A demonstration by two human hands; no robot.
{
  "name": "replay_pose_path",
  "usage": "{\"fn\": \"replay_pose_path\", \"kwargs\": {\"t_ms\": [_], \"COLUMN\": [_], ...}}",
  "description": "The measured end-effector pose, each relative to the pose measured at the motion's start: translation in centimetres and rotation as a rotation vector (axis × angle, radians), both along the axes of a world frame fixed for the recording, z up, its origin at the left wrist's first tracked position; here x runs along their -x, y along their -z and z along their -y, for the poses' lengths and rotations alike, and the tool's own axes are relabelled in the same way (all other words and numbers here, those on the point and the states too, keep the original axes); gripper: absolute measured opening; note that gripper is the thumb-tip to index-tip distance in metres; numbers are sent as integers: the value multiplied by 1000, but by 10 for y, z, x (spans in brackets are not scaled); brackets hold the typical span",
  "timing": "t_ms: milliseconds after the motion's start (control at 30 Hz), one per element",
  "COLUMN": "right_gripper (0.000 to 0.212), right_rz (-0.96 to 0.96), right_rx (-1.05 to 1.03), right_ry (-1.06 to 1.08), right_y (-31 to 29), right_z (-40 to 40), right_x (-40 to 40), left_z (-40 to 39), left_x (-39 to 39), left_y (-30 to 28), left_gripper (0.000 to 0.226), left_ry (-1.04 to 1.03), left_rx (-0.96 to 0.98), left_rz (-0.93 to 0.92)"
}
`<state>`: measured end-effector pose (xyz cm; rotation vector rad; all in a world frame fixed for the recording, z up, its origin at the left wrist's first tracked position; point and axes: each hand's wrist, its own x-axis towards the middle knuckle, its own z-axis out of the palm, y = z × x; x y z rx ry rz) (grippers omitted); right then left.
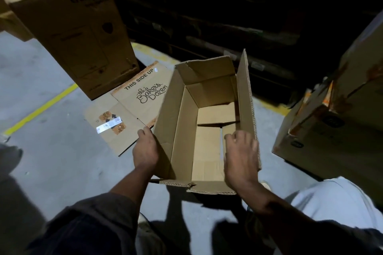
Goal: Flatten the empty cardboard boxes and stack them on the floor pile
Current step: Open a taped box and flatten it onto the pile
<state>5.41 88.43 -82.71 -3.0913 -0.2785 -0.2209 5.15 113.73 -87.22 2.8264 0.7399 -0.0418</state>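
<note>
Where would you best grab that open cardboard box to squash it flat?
Probably by the two long side walls of the open box, from above at the near end. The left hand already holds the left wall; the right hand is at the right one. Bottom flaps look loose.

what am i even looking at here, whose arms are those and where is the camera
There is one picture, taken by a camera worn on a person's head, looking down at their own two bare arms. No machine is involved. The left hand grips the outside of the left wall of an open, empty cardboard box, while the right hand reaches over its right wall, fingers curled at the edge. On the grey concrete floor beside it lies a flattened box printed "The Baker's Dozen". A tall closed carton stands behind that, and more cartons sit on the right.
</note>
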Motion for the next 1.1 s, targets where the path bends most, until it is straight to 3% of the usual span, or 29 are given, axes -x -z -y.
{"fn": "replay_pose_path", "kwargs": {"t_ms": [100, 167, 233, 333, 400, 467, 533, 633, 833, 900, 1000, 1033, 1100], "right_gripper": [84, 91, 91, 68, 38, 28, 29, 29, 35, 28, 24, 28, 57], "right_rz": [88, 19, -98, -320, -423, -413, -379, -357, -375, -395, -508, -563, -641], "right_rx": [-56, -156, -279, -250, -244, -262, -294, -374, -564, -598, -713, -770, -845], "right_ry": [170, 292, 385, 464, 436, 378, 353, 357, 268, 217, 153, 134, 109], "right_y": [-13, -23, -30, -34, -37, -35, -31, -33, -46, -47, -50, -48, -45], "right_z": [9, 14, 20, 34, 35, 30, 24, 22, 7, 7, 5, 3, -2], "right_x": [-16, -26, -37, -52, -54, -49, -44, -43, -37, -37, -41, -42, -43], "left_z": [-6, -9, -10, -3, 0, 10, 27, 68, 138, 136, 125, 121, 111], "left_x": [-2, -1, 4, 11, 9, 4, -1, -1, 2, -2, -4, -4, -6], "left_y": [5, 12, 22, 29, 28, 19, 8, -9, -10, -4, -3, -3, -1], "left_gripper": [28, 25, 33, 90, 99, 103, 117, 116, 63, 73, 113, 125, 134], "left_ry": [153, 218, 188, 79, 95, 172, 253, 354, 167, 125, 27, 32, 107], "left_rx": [-277, -282, -98, 300, 483, 586, 704, 898, 1417, 1542, 1686, 1717, 1731], "left_rz": [-134, -253, -347, -538, -560, -605, -664, -607, -474, -465, -394, -370, -375]}}
